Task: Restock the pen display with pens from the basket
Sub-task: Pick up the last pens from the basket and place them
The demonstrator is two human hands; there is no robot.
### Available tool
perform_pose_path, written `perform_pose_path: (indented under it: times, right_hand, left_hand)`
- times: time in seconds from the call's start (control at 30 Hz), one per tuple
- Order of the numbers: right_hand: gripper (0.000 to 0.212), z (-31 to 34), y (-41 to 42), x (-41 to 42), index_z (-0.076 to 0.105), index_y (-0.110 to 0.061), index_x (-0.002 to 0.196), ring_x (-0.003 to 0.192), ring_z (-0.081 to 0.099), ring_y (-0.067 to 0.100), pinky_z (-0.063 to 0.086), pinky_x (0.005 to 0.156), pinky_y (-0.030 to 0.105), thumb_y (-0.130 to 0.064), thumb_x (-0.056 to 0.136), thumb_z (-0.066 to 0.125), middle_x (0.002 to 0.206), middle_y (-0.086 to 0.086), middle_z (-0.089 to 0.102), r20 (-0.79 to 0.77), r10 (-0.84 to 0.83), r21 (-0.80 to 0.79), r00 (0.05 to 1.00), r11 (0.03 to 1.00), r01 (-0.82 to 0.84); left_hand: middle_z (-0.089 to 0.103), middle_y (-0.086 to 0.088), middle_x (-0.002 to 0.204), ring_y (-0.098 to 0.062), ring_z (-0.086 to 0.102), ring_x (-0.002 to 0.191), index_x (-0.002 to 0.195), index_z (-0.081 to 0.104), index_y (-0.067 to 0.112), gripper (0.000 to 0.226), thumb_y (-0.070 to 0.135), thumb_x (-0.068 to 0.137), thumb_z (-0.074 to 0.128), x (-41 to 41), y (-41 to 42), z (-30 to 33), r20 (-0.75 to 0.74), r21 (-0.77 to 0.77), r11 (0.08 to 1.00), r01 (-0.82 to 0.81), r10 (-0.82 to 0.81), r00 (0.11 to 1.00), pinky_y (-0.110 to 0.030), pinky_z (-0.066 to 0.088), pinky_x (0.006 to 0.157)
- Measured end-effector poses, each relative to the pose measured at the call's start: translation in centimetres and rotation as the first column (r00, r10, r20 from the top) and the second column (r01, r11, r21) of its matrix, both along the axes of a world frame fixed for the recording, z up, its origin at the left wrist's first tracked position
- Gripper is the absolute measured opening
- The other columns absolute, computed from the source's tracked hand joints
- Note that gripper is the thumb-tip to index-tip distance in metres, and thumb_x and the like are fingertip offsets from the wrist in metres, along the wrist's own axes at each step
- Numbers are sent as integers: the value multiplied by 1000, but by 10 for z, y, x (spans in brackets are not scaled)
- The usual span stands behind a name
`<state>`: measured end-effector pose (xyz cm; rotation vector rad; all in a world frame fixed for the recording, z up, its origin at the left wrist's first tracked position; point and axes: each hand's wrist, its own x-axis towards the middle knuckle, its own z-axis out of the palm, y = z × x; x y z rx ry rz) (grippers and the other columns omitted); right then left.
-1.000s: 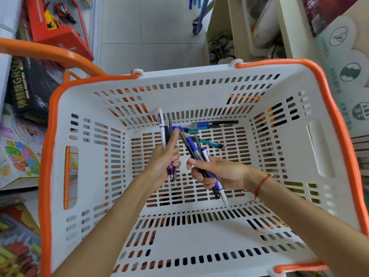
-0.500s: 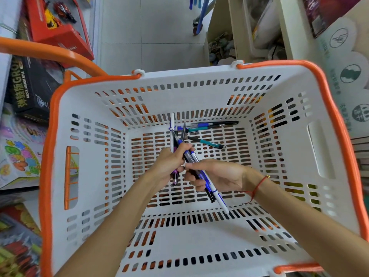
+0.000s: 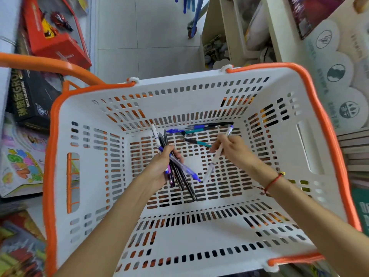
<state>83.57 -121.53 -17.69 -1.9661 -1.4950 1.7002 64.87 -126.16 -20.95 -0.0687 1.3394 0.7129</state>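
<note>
Starting far L: boxed toys are stacked beside the basket, incl. a red toy-car box (image 3: 52, 35) and a black box (image 3: 30, 98). An orange handle (image 3: 50, 66) is seen arching over them. The white slotted basket (image 3: 311, 108), orange-rimmed, fills mid-frame; both forearms are reached into it. L hand (image 3: 159, 166): fingers are curled round a bundle of pens (image 3: 175, 168), approx. six, dark and blue/purple, splayed and held above the basket floor. R hand (image 3: 231, 150): one white pen (image 3: 217, 154) is pinched betw. thumb and fingers, tilted, blue end up. A red cord bracelet (image 3: 273, 180) is worn on the R wrist. Loose pens (image 3: 199, 129) are left lying on the basket floor by the far wall, approx. four; exact count can't be told. Far R: printed card (image 3: 337, 72) and stacked books (image 3: 355, 152) are noted. Pen display not identifiable.
</note>
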Motion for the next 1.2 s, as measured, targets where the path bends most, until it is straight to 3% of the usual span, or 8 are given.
perform_pose_path:
  times: [0.17,0.3,0.43,0.57,0.7,0.97,1.1,1.2]
  right_hand:
    - [28,32,-8,-4,69,-9,92,53,54,3,45,52,13,-22,101,45,67,-2,60,-216,-303,169,928,925,341]
    - [16,51,-37,-7,71,-11,102,64,61,-6,47,57,9,-19,92,63,85,-4,69,-207,-323,232,923,901,367]
    - [11,67,-68,-1,68,-29,82,81,66,0,54,75,17,-31,75,76,84,-11,70,-213,-396,371,893,813,449]
    - [11,85,-81,20,72,-32,82,76,65,-2,53,71,16,-21,83,76,80,-17,70,-81,-381,464,921,804,373]
    - [11,110,-88,49,73,-35,80,69,64,2,49,63,15,-30,89,69,74,-14,70,-24,-333,460,942,833,307]
    - [22,171,-80,111,74,-32,80,66,58,-2,43,63,19,-41,94,59,76,-7,73,-200,-683,387,702,603,697]
    - [25,201,-85,132,74,-2,90,47,54,-4,40,53,11,-23,96,61,52,-11,64,-391,-757,293,524,437,850]
    - [26,224,-91,151,71,-3,82,48,52,11,39,46,17,-20,97,59,50,0,58,-468,-798,178,380,336,925]
  left_hand:
    - [55,0,60,-11,52,54,80,60,10,24,27,97,56,10,-6,23,-19,-30,999,-36,36,999,-25,53,57]
    - [76,-11,86,-20,73,74,92,64,8,19,25,96,58,31,-5,53,24,14,997,-70,69,997,-32,57,72]
    - [76,-8,84,-16,73,71,103,67,5,28,30,97,55,58,0,74,-14,72,996,-55,57,998,-30,58,65]
    - [75,-5,89,-20,69,81,107,65,4,35,35,100,50,91,12,98,-113,162,985,64,-45,993,-34,54,74]
    - [69,-6,89,-21,65,77,108,63,6,33,36,99,53,117,20,119,-192,195,949,247,-210,959,-31,51,63]
    - [74,0,81,-10,66,69,96,73,14,25,36,92,63,186,33,183,-226,430,597,677,-655,721,-22,54,64]
    - [75,-3,78,-12,71,74,96,69,13,21,32,93,62,218,36,212,-370,512,410,755,-687,625,-25,52,60]
    - [74,-2,73,-10,71,67,89,70,11,18,29,91,66,244,33,235,-400,563,339,754,-686,607,-19,48,48]
